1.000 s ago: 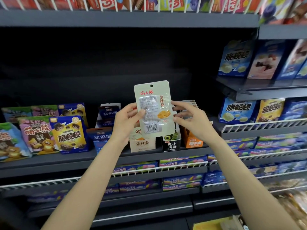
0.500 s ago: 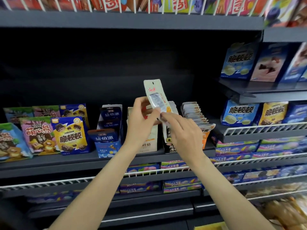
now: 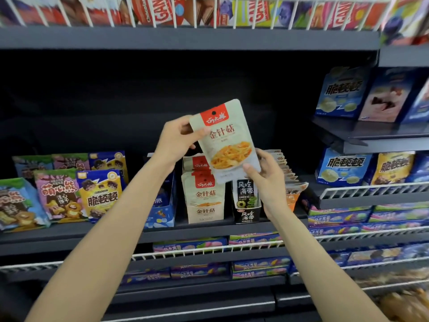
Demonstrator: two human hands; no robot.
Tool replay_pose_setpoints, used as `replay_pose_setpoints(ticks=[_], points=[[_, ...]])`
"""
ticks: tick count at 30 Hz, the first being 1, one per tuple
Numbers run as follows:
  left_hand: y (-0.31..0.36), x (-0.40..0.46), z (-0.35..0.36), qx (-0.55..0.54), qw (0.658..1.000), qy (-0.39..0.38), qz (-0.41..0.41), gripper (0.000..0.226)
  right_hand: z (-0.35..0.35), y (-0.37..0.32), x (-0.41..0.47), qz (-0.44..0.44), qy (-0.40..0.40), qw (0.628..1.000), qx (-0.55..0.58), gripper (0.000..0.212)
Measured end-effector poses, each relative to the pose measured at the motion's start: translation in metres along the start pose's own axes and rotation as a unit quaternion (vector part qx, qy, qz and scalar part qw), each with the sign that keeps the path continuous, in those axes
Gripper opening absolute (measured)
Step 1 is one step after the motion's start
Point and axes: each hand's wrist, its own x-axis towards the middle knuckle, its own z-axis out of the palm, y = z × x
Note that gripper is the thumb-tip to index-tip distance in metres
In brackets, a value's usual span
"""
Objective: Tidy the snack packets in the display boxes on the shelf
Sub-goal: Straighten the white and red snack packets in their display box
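A beige snack packet (image 3: pixel 228 140) with a red top label and a noodle-like picture is held up in front of the shelf, front side towards me and tilted left. My left hand (image 3: pixel 178 141) pinches its upper left edge. My right hand (image 3: pixel 267 173) pinches its lower right corner. Below it stands the beige display box (image 3: pixel 205 211) holding several matching packets. To its right are a black display box (image 3: pixel 247 214) of seaweed packets and an orange display box (image 3: pixel 293 196) with a fanned row of packets, partly behind my right hand.
A blue display box (image 3: pixel 162 210) stands left of the beige one, partly behind my left arm. Colourful biscuit bags (image 3: pixel 99 196) fill the shelf's left end. Blue and yellow boxes (image 3: pixel 343 168) sit on the right shelves. White wire rails (image 3: pixel 209 251) front the lower shelves.
The packet has been turned over from its barcode back, through edge-on, to its printed front. Both hands have shifted their hold on it, the right hand now at the lower corner.
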Motion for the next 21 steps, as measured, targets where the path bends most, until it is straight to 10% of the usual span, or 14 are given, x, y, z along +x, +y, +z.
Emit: replay_pose_setpoints(ticks=[7,21], points=[[-0.01,0.037,-0.026,0.096,0.981,0.092,0.143,0.009,0.011,0.03,0.027,-0.003,-0.059,0.993,-0.105,0.037],[-0.059,0.039,-0.037,0.07,0.986,0.125,0.079,0.009,0.034,0.055,0.06,-0.004,-0.192,0.952,-0.237,0.026]])
